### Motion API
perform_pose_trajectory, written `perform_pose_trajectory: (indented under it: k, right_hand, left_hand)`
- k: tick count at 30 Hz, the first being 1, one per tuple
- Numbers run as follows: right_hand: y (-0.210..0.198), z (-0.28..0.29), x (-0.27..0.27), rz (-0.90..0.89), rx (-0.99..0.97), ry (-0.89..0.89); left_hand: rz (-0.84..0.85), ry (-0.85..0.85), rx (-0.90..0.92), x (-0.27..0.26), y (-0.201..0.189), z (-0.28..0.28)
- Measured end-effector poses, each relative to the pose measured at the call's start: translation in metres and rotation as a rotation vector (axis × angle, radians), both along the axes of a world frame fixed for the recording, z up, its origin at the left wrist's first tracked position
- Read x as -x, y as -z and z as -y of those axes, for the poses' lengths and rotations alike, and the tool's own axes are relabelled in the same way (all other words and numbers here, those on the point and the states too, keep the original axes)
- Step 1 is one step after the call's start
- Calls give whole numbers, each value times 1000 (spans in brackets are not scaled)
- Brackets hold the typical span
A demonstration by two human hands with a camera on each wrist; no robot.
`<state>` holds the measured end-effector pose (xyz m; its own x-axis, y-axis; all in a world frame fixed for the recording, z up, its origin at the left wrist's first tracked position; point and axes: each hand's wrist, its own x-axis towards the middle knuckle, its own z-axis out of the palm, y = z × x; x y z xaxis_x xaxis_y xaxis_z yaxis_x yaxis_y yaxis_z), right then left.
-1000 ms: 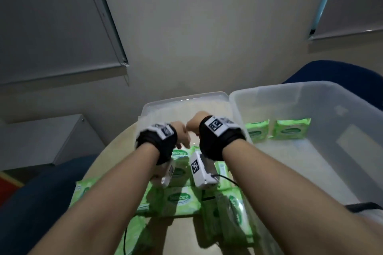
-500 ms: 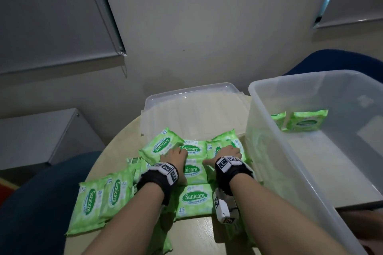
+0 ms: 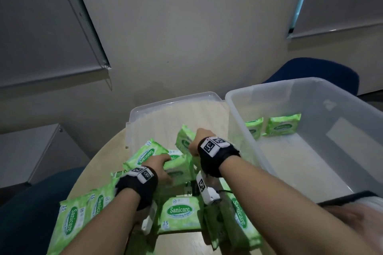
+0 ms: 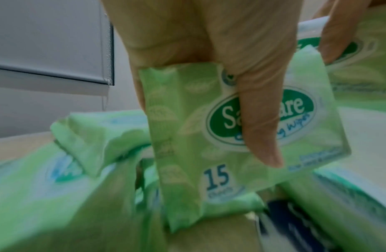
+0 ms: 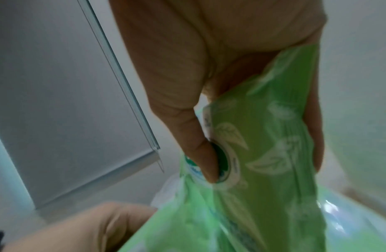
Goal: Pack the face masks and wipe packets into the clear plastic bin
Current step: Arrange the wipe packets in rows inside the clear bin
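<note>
Sanicare wipe packets (image 3: 179,214) lay flat left of the clear plastic bin (image 3: 238,126) before; now my left hand (image 3: 160,166) and right hand (image 3: 195,143) each pinch one, lifted, ready for packing.

A: Where does the head view look from?
B: From above, forward and down over both forearms at the table (image 3: 97,163) and bin (image 3: 238,128), with the wall behind.
A: And the wrist views?
B: Each looks along its palm, very near. The left hand (image 4: 209,42) and its packet (image 4: 187,136) show in both the head view and the left wrist view.
</note>
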<state>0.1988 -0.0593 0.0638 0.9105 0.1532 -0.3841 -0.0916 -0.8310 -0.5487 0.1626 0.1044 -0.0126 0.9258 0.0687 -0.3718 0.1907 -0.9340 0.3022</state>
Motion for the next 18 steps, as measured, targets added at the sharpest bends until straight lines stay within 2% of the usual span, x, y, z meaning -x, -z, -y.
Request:
perform_pose_trajectory:
  k: [3, 5, 8, 12, 15, 18]
  right_hand:
    - [-48, 13, -18, 78, -49, -44]
    - [-82, 30, -28, 145, -18, -35]
    - [-128, 68, -36, 203, 8, 25]
    - [-173, 138, -43, 262, -69, 148]
    - [-181, 191, -50, 287, -45, 228]
    - [-169, 233, -54, 259, 56, 320]
  left_hand:
    - [90, -44, 142, -8, -43, 0]
    - [152, -108, 300, -18, -74, 3]
    - [265, -172, 570, -31, -121, 19]
    - [397, -143, 767, -55, -180, 60]
    - [396, -124, 893, -72, -207, 108]
    - [293, -112, 978, -84, -220, 170]
